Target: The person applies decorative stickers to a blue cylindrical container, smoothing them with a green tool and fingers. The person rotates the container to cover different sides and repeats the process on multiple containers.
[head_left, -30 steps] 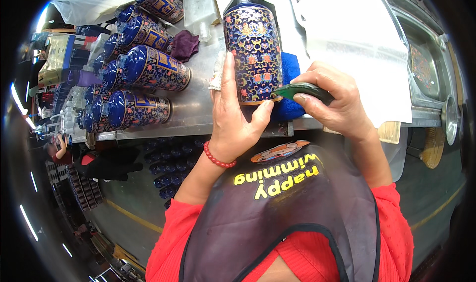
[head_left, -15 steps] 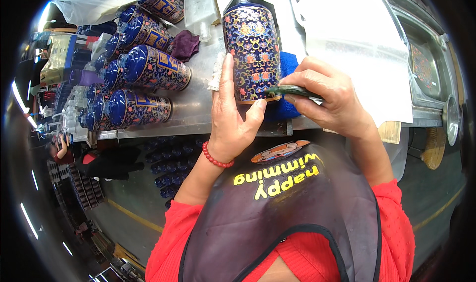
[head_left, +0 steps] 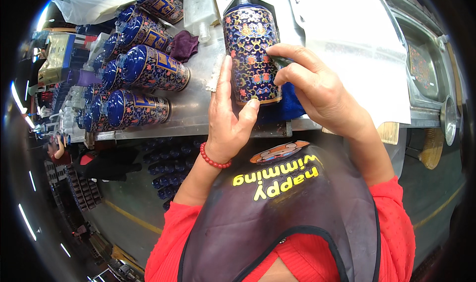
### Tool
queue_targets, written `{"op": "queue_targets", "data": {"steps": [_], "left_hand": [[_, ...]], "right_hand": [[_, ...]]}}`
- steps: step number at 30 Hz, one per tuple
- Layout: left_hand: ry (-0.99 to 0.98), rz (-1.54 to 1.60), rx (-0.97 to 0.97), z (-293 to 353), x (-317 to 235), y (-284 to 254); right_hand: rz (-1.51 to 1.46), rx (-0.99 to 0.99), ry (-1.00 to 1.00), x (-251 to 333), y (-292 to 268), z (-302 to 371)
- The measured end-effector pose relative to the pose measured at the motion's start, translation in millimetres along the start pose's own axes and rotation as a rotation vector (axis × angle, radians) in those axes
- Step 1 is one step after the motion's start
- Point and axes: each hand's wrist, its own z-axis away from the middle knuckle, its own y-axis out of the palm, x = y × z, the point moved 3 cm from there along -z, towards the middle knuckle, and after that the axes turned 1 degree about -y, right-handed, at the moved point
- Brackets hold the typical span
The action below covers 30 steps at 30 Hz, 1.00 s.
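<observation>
Patterned blue bottle [head_left: 252, 49] sits top centre of the frame, neck toward the top edge. Can't tell if it's lying flat or propped.

Right hand [head_left: 325, 91], on its right flank, pinches a dark green tool [head_left: 281, 61] between thumb and fingers; most of the tool is hidden, so can't confirm its edge contact. Left hand [head_left: 229, 116] isn't wrapped round: fingers straight along the left flank, thumb spread to the base corner.

Risks, my read: tool skids on the glossy curve, scratches or lifts the pattern. Cause: too steep an angle, or grit. Push hard from the right and the bottle could roll or slide, since the left is a brace, not a clamp. Blue cloth [head_left: 292, 106] by its lower right could bunch and shift it.

Further out: white sheet [head_left: 352, 49], upper right, near the right wrist, could get snagged by the forearm. Finished-looking bottles [head_left: 156, 68], upper left, stand close together; a wide left elbow could knock one over.
</observation>
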Motion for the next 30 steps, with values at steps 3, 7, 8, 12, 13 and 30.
{"op": "queue_targets", "data": {"steps": [3,7,8,12,13,30], "left_hand": [[0.02,-0.027,0.005,1,1,-2],[0.037,-0.028,-0.011,1,3,-2],[0.031,0.004,-0.012,1,3,-2],[-0.024,0.108,-0.019,3,4,-1],[-0.021,0.096,-0.02,4,5,-1],[0.003,0.076,-0.03,9,9,-2]], "right_hand": [[0.014,-0.045,-0.02,1,1,-4],[0.059,-0.035,-0.016,4,1,-10],[0.055,-0.025,-0.017,4,2,-11],[0.147,0.027,-0.055,7,3,-17],[0.143,0.039,-0.056,8,3,-19],[0.338,0.129,-0.132,14,3,-36]]}}
